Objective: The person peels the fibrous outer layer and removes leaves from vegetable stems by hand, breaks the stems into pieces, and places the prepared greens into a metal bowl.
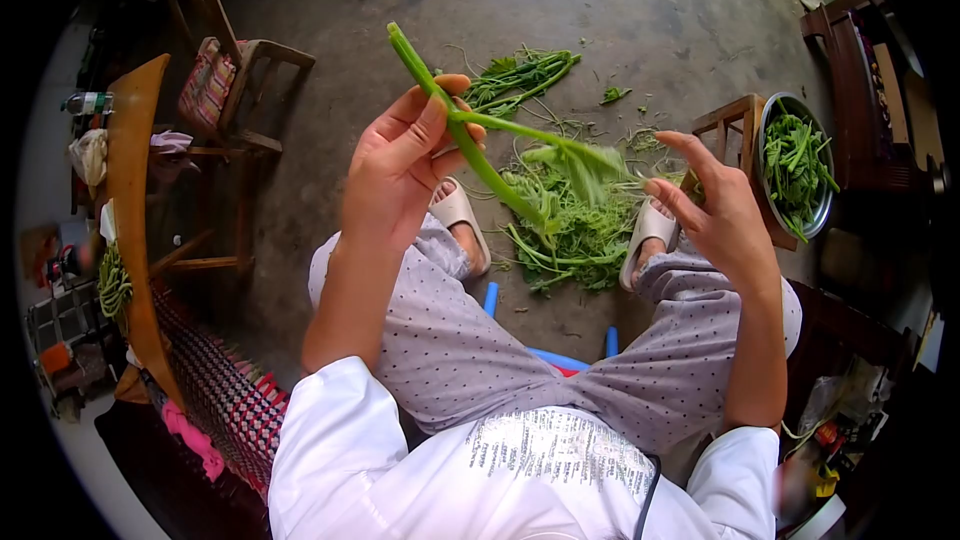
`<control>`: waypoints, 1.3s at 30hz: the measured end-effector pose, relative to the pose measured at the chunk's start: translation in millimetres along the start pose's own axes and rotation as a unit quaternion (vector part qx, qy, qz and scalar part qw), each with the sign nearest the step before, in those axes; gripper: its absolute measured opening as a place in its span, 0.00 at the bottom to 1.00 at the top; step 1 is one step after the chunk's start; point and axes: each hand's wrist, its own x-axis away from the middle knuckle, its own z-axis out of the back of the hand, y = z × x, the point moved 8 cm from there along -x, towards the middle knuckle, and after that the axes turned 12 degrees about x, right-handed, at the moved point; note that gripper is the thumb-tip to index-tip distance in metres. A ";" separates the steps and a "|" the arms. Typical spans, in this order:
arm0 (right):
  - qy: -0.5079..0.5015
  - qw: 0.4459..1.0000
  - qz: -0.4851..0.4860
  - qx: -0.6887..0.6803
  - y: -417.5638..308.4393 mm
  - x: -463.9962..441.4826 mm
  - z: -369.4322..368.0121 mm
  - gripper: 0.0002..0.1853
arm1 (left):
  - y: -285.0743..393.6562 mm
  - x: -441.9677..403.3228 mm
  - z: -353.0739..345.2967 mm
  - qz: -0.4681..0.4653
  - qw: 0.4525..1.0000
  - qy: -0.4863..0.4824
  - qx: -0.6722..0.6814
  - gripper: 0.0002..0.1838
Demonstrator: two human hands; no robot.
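Observation:
A thick green stem (490, 176) with a leafy side shoot (575, 155) is pinched between the thumb and fingers of my left hand (405, 145). The shoot points right, its leaves blurred. My right hand (715, 200) is just right of the shoot's tip, thumb and forefinger apart, with nothing visible between them. Below, a pile of leafy greens (575, 230) lies on the floor between my feet. Farther off, a small bunch of green stems (525, 77) rests on the floor.
At the right, a metal bowl (826, 202) of cut greens sits on a wooden stool (728, 120). A wooden chair (212, 90) and a table edge (140, 190) stand at the left. Loose leaf scraps (615, 95) are scattered on the floor.

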 end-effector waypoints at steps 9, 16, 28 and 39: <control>-0.002 0.994 0.042 -0.105 -25.8 -5.3 8.8 0.06 | -4.7 4.1 -27.1 -0.071 0.984 -0.130 -0.095 0.11; 0.107 0.969 0.114 -0.193 -56.4 -8.7 5.1 0.07 | -12.0 7.7 -46.7 -0.103 0.970 -0.210 -0.063 0.07; 0.257 0.939 0.184 -0.134 -102.5 10.3 17.0 0.05 | -36.9 6.9 -73.8 -0.015 0.949 -0.292 0.117 0.06; 0.293 0.936 0.186 -0.053 -107.7 13.1 21.7 0.06 | -44.0 4.9 -82.9 -0.059 0.968 -0.237 0.060 0.06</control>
